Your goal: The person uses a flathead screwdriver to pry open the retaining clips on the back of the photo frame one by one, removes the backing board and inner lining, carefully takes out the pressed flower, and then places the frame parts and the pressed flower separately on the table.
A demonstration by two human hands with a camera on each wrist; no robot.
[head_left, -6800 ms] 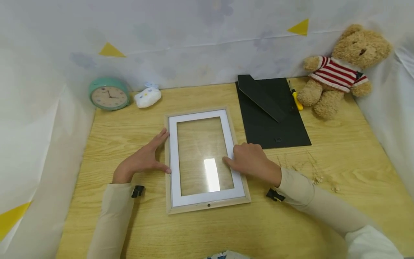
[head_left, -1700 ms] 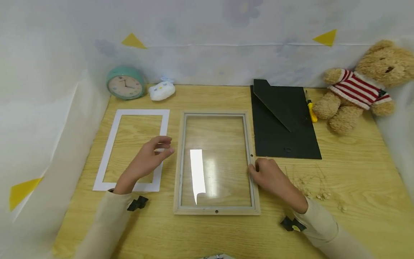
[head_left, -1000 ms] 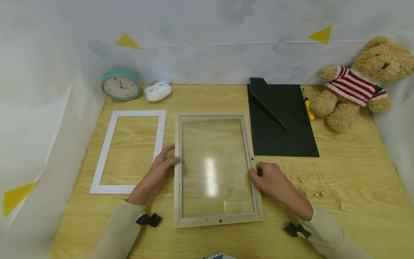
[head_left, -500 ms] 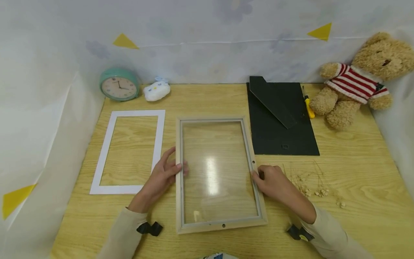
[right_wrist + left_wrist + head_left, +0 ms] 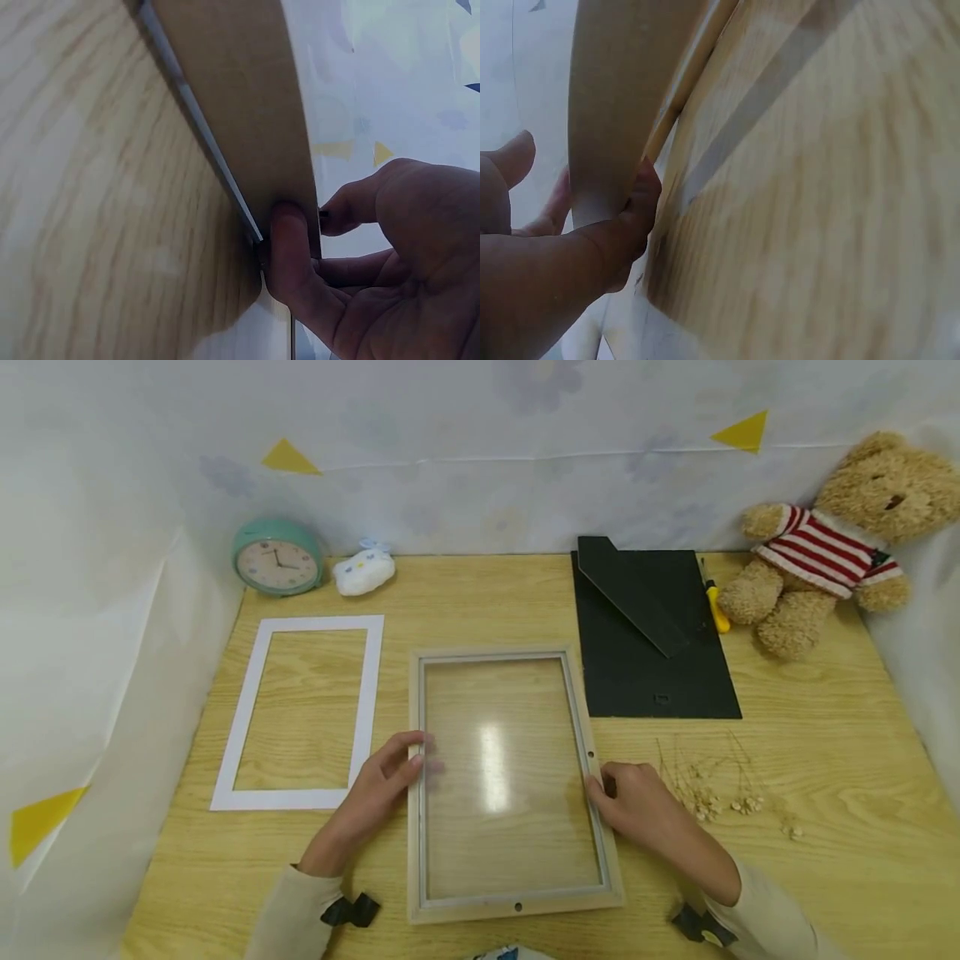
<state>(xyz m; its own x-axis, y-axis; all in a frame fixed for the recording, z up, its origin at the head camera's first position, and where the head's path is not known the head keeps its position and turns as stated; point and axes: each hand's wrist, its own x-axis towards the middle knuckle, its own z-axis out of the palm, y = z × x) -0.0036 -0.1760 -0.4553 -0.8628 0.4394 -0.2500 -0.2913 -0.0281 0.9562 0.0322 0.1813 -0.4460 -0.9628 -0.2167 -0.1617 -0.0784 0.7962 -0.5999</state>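
In the head view, a light-wood picture frame (image 5: 517, 907) with a clear pane lies between both hands, at the table's near side. My left hand (image 5: 375, 802) grips its left edge, with fingertips showing faintly through the pane. In the left wrist view, fingers (image 5: 641, 202) curl around the wooden edge. My right hand (image 5: 641, 806) pinches the right edge, and the right wrist view shows a finger (image 5: 289, 240) against the frame's side wall. Left of the frame lies a white rectangular mat (image 5: 251, 718) with a cut-out middle.
A black backing board (image 5: 630, 685) with its stand leg lies at the back right, beside a yellow-handled screwdriver (image 5: 716, 610) and a teddy bear (image 5: 810, 552). Dried flowers (image 5: 708, 806) lie near the right hand. A green clock (image 5: 277, 564) and small white plush (image 5: 363, 572) stand back left.
The white mat has left the frame and now lies at the left. My left hand has taken hold of the frame's left edge. Both hands have drawn the frame toward the person.
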